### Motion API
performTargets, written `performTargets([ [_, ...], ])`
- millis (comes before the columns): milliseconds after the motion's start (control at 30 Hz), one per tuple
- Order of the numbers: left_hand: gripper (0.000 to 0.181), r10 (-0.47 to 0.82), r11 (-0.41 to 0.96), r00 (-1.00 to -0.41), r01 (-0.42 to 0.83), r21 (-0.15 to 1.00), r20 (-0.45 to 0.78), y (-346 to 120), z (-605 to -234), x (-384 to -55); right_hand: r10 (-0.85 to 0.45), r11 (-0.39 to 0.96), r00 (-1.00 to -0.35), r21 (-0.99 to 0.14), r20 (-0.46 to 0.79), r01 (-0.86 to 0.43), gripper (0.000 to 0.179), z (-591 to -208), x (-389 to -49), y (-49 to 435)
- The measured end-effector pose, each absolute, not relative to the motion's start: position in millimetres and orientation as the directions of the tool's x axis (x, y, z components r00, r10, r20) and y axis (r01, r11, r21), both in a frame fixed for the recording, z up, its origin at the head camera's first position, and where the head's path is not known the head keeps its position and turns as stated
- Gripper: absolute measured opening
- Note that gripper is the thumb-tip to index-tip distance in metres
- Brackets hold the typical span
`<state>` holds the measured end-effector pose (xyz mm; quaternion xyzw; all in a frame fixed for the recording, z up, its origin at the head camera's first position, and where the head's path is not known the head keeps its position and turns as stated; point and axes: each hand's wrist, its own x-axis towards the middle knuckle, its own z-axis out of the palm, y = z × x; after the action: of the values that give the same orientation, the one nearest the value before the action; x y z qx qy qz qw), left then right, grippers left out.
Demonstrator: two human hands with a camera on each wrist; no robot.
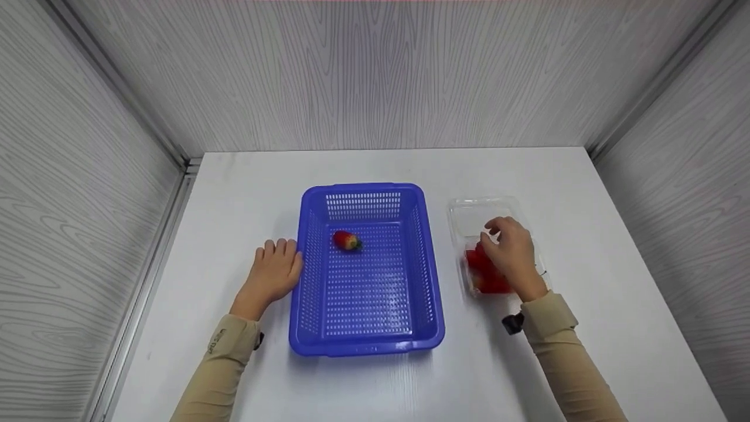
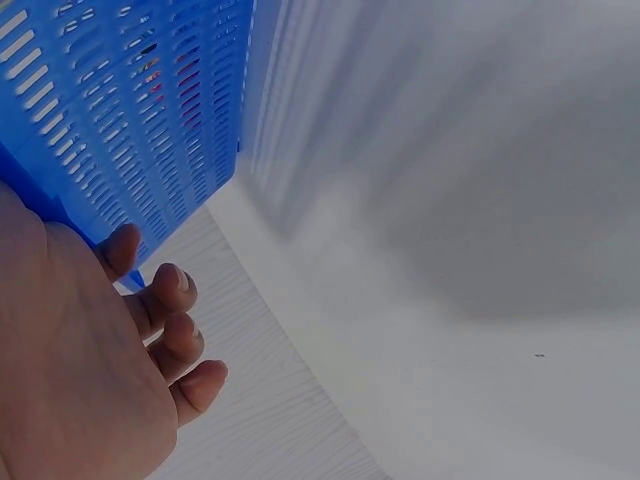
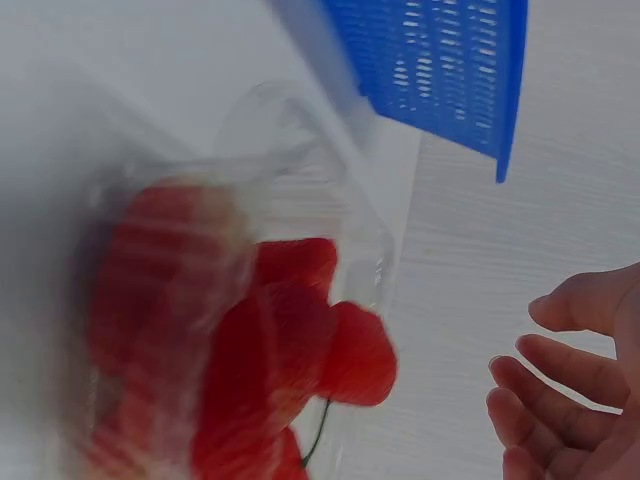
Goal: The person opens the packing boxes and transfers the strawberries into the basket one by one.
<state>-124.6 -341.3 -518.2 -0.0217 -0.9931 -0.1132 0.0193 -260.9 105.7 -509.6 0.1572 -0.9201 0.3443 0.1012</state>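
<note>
A blue plastic basket [image 1: 366,346] with slotted walls stands on the white table, and one strawberry [image 1: 345,240] lies on its floor towards the back left. My left hand [image 1: 275,269] rests against the basket's left rim, its fingers loosely bent in the left wrist view. To the right of the basket is a clear plastic clamshell box [image 1: 480,214] with its lid folded back. Several red strawberries [image 3: 270,360] fill the box. Over them hovers my right hand [image 1: 512,249], thumb and fingers apart and nothing between them; in the head view it covers part of the box.
The white table [image 1: 252,181] meets a wood-grain panel [image 1: 375,70] at the back. Similar panels [image 1: 70,234] rise on both sides. A thin dark stem [image 3: 318,432] shows among the strawberries in the right wrist view.
</note>
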Motion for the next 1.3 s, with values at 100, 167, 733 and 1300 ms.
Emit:
performTargets([
  [100, 0.027, 0.035, 0.971, -0.998, 0.045, 0.233, 0.047, -343, -519, -124, -0.223, 0.718, -0.932, -0.598, 0.286, -0.356, 0.019, -517, -258, 113],
  [167, 0.027, 0.033, 0.970, -0.998, 0.043, 0.240, 0.045, -344, -520, -124, -0.222, 0.727, -0.936, -0.594, 0.273, -0.346, 0.019, -523, -255, 117],
  [733, 0.027, 0.040, 0.969, -0.998, 0.052, 0.243, 0.055, -342, -521, -126, -0.204, 0.737, -0.975, -0.642, 0.084, -0.209, 0.041, -553, -245, 128],
  [1300, 0.029, 0.032, 0.966, -0.999, 0.037, 0.257, 0.022, -343, -523, -127, -0.178, 0.705, -0.984, -0.695, 0.019, -0.141, 0.044, -555, -250, 123],
])
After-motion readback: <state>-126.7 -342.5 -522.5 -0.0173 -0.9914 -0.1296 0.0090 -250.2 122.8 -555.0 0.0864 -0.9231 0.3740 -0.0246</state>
